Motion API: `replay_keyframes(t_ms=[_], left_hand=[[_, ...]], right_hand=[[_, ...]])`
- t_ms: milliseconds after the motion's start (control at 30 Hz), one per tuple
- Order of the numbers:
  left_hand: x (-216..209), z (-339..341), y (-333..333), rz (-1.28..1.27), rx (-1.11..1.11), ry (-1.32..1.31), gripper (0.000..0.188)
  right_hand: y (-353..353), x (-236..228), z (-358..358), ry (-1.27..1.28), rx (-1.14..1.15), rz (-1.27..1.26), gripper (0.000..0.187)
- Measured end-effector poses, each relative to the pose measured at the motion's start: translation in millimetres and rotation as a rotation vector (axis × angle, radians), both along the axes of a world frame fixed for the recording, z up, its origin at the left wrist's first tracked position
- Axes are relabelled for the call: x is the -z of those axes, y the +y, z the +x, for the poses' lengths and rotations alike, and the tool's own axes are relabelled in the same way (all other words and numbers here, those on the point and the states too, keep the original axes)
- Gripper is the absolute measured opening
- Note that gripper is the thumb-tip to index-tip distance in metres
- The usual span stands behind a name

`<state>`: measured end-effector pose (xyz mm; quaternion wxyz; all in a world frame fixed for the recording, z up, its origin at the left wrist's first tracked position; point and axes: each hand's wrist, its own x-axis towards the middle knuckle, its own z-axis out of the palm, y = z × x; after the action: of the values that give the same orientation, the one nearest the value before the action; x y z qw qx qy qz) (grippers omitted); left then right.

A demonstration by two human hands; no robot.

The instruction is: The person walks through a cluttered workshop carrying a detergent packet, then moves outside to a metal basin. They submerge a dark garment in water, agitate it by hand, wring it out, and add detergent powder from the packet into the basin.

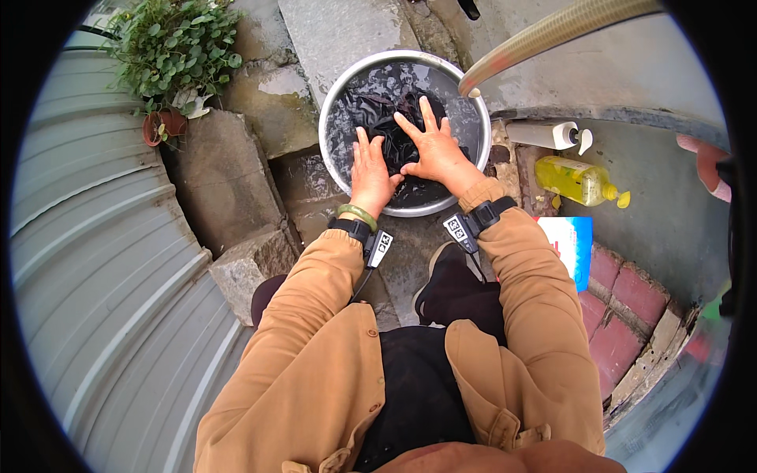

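A round metal basin (330, 150) stands on the stone ground in front of me, holding dark, sudsy water. Black cloth (384, 110) lies bunched in the water. Over the basin's near left part, my left hand (371, 169) has its fingers apart at the cloth's edge. My right hand (438, 154) spreads its fingers above the cloth from the right, its thumb close to the left hand. Neither hand grips anything that I can see. Whether the fingertips touch the cloth, I cannot tell.
A beige hose (552, 35) reaches the basin's right rim. To the right lie a white pump bottle (544, 135), a yellow liquid bottle (574, 180) and a blue-white packet (579, 248). Corrugated metal (110, 260) and a potted plant (177, 55) stand left, beside stone blocks (225, 173).
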<state>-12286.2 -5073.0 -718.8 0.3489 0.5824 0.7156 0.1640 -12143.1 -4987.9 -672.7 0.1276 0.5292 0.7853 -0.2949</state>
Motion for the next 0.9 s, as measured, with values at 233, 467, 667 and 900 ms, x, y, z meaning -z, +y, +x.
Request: replay_keyframes(t_ms=[233, 467, 667, 900], left_hand=[[10, -5, 22, -0.167, 0.035, 0.02, 0.1], [34, -33, 32, -0.163, -0.05, -0.319, 0.09], [24, -12, 11, -0.165, -0.364, -0.076, 0.065], [-4, -13, 19, -0.555, -0.63, -1.217, 0.091]], right_hand=[[12, 36, 7, -0.066, 0.12, -0.112, 0.104], [32, 71, 13, -0.13, 0.162, -0.139, 0.105], [30, 70, 20, 0.045, 0.481, 0.004, 0.099], [8, 48, -5, 1.065, 1.12, -0.256, 0.056]])
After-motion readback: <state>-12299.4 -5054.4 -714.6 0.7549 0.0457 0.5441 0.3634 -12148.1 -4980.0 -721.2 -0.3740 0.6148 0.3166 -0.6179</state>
